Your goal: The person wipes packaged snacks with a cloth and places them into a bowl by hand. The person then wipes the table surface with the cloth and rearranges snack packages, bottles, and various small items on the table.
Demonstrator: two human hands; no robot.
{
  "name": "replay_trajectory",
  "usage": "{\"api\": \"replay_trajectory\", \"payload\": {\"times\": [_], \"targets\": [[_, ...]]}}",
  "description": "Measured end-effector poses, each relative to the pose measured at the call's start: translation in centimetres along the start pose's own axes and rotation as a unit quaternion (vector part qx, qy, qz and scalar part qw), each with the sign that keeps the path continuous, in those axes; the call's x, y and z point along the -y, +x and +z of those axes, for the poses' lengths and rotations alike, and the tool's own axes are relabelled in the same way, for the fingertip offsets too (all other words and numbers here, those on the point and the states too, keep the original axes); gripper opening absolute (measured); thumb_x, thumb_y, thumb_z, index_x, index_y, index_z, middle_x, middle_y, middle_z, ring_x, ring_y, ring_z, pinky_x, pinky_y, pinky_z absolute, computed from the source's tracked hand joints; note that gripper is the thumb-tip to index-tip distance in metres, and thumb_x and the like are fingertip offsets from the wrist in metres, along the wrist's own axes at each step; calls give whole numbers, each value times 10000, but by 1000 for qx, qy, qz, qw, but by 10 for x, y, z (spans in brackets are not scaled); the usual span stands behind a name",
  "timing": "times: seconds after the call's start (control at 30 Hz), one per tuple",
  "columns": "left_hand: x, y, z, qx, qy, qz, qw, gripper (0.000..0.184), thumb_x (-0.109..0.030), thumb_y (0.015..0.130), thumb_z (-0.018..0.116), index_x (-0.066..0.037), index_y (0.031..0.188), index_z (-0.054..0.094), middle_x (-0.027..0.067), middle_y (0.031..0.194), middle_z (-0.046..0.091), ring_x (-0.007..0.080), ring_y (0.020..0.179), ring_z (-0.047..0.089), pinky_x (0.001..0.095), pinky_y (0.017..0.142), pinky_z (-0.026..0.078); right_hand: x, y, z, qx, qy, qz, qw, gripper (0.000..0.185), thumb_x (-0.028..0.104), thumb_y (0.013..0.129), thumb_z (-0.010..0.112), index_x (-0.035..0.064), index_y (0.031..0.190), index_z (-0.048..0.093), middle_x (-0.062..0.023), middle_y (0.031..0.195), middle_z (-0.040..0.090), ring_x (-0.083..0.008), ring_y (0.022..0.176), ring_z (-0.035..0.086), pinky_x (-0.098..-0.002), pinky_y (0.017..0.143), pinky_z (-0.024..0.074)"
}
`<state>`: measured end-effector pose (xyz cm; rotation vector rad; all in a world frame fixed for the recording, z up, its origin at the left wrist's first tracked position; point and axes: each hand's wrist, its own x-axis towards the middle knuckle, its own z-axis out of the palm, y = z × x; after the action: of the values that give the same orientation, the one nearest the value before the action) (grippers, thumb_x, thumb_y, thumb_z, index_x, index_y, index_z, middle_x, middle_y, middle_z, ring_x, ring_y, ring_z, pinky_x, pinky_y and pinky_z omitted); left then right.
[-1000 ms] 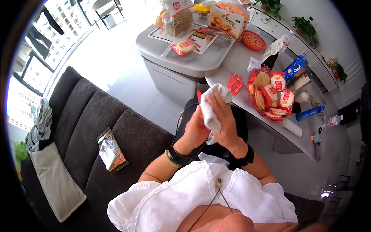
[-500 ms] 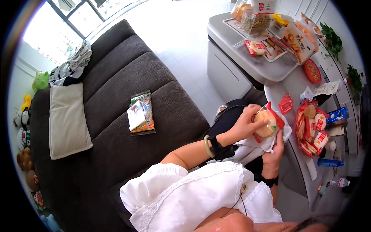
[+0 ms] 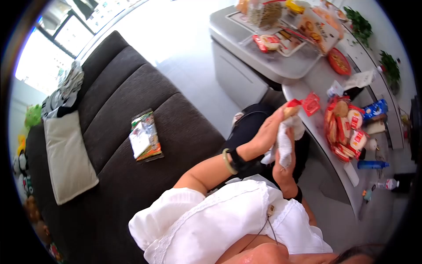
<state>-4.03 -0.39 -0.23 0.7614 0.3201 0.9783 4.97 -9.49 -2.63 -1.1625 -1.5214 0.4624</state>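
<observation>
My left hand (image 3: 268, 132) is pressed against a red-and-clear packet with a round biscuit (image 3: 291, 111), most of which is hidden behind the fingers. On the packet's other side, my right hand (image 3: 283, 169) holds a white cloth (image 3: 285, 143), bunched between the palms. Both hands are above my lap, near the table's edge. A flat red wrapper (image 3: 311, 104) lies on the table just beyond them. To its right is a red-rimmed bag of wrapped round biscuits (image 3: 345, 127).
The curved table (image 3: 303, 90) also bears a red bowl (image 3: 339, 61), a blue box (image 3: 375, 109), a blue bottle (image 3: 372, 164) and a clear bottle (image 3: 387, 184). On the dark sofa (image 3: 145, 83) lie a colourful packet (image 3: 146, 136) and a pale cushion (image 3: 68, 154).
Half a second ago the packet lay face up on the cloth under my left hand; now it is tilted on edge between both hands. The camera view has shifted, moving the scene leftward.
</observation>
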Motion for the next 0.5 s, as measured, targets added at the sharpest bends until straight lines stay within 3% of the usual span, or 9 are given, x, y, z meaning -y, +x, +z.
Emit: {"api": "replay_trajectory", "payload": {"times": [0.1,0.13,0.2,0.23,0.3,0.33,0.43,0.5], "targets": [[12,-11,1,0,-135,-77,988,490,-404,1080,311,-52,1382,467,51,1260,583,145,1111,564,315,1003,446,11,35,-17,12,-106,-89,990,466,125,984,492,-41,1417,443,-251,1499,390,-445,1368,374,-484,1128,295],[13,-16,5,0,-65,-49,997,498,-414,1078,304,-54,1384,462,60,1274,580,164,1141,560,331,1021,435,13,45,-20,5,-149,-100,984,480,95,950,527,-29,1408,457,-240,1497,399,-461,1357,379,-495,1124,295],[6,-22,12,-46,-197,-104,974,532,-440,1072,290,-46,1396,439,97,1331,556,218,1236,529,376,1084,387,15,54,-25,-22,-141,-72,987,503,80,930,547,-19,1414,455,-252,1491,400,-448,1341,414,-488,1118,309],[-5,-21,19,-98,-183,-98,973,557,-455,1067,292,-27,1395,430,113,1363,532,239,1264,514,398,1109,367,8,53,-24,-40,-111,-45,992,515,77,925,552,-16,1421,450,-260,1488,399,-441,1339,423,-483,1118,311],[-11,-16,8,-77,-170,-56,981,578,-470,1062,295,-14,1395,423,135,1380,516,264,1286,498,420,1127,351,3,37,-19,-44,-70,0,997,525,71,911,559,-15,1419,456,-274,1483,397,-426,1347,426,-473,1120,314],[-17,-15,7,-39,-142,-57,988,642,-508,1053,260,-14,1448,369,151,1431,474,287,1322,464,432,1149,330,4,29,-14,-3,-119,-48,992,527,77,893,575,-12,1404,480,-275,1483,396,-443,1356,410,-487,1124,307],[-13,-12,-13,-14,-174,-159,972,636,-521,1048,278,-30,1436,392,134,1397,511,267,1242,532,424,1085,403,23,27,-6,52,-156,-109,980,513,132,868,627,16,1359,534,-248,1441,452,-487,1310,428,-563,1106,309],[-3,-16,-5,-64,-155,-134,977,606,-504,1055,267,-51,1435,400,120,1405,509,255,1261,519,433,1082,398,22,45,-18,34,-180,-106,977,515,114,864,621,19,1361,527,-228,1431,467,-479,1279,449,-574,1074,334]]}}
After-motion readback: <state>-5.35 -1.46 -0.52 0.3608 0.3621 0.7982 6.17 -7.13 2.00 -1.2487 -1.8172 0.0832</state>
